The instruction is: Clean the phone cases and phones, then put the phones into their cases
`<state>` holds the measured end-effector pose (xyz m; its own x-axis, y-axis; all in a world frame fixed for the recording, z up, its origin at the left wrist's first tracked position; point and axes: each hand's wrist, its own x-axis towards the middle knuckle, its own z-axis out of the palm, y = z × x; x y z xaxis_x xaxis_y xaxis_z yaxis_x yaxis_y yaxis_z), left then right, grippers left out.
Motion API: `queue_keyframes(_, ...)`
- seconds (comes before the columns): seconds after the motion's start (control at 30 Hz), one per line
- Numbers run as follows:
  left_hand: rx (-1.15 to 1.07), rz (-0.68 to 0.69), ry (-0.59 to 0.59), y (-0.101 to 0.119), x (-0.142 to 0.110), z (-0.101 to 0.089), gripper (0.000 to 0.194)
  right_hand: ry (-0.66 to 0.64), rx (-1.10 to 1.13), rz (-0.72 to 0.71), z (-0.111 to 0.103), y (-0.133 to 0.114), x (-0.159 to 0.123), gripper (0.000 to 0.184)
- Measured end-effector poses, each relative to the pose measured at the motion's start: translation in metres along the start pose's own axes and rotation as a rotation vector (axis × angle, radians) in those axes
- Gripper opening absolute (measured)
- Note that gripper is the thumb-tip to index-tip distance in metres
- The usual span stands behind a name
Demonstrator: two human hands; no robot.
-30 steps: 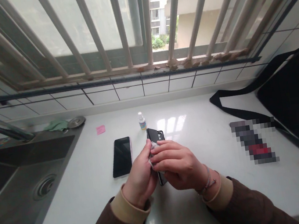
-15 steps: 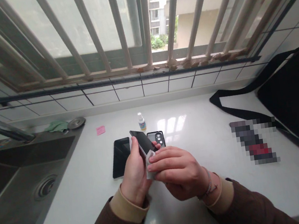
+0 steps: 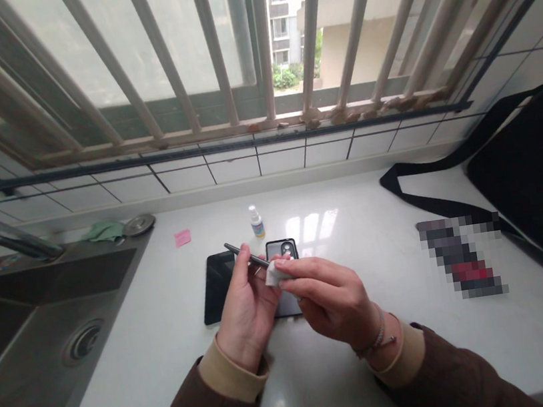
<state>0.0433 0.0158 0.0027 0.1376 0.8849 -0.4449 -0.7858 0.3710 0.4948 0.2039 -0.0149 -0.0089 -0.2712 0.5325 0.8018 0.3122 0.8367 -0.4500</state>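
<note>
My left hand (image 3: pixel 246 305) is closed around a dark smartphone (image 3: pixel 247 255), which is turned so that mostly its thin edge shows. Between the fingers of my right hand (image 3: pixel 332 292) is a white wipe (image 3: pixel 274 274), pressed against the phone's near right end. Below them on the counter lies a black phone case (image 3: pixel 288 305) with a camera cutout, partly covered by my hands. A black tablet-like device (image 3: pixel 217 288) lies flat to the left, its right side hidden by my left hand. Behind the phone stands a small white spray bottle (image 3: pixel 256 222).
A pink sticky note (image 3: pixel 182 237) lies on the white counter (image 3: pixel 161 354). At the left is a steel sink (image 3: pixel 43 343) with a faucet (image 3: pixel 13 236), a green cloth (image 3: pixel 103 231) and a metal strainer lid (image 3: pixel 139 224). A black bag (image 3: pixel 540 172) with a strap is at the right, near a blurred-out object (image 3: pixel 461 257).
My left hand has tilted the phone from its screen facing up to nearly edge-on. My right hand has moved the wipe slightly up along the phone, and more of the case shows.
</note>
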Motion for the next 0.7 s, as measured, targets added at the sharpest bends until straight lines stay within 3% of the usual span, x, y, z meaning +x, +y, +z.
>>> queue_keyframes(0.17, 0.018, 0.027, -0.103, -0.001, 0.001, -0.006, 0.043, 0.031, -0.029, -0.017, 0.001, 0.003, -0.001, 0.040)
queue_keyframes(0.37, 0.120, 0.262, -0.162, -0.007, -0.002, -0.004, 0.031, 0.204, 0.053, 0.155, 0.001, 0.000, 0.001, 0.047)
queue_keyframes(0.5, 0.251, 0.420, -0.233, -0.012, -0.009, 0.002, 0.043, 0.372, 0.175, 0.500, 0.004, 0.009, 0.000, 0.034)
queue_keyframes(0.63, 0.397, 0.477, -0.281, -0.016, -0.012, -0.001, 0.059, 0.521, 0.621, 1.045, 0.016, 0.024, 0.000, 0.021)
queue_keyframes(0.7, 0.438, 0.469, -0.293, -0.016, -0.010, -0.004, 0.065, 0.561, 0.813, 1.194, 0.021, 0.028, 0.002, 0.020)
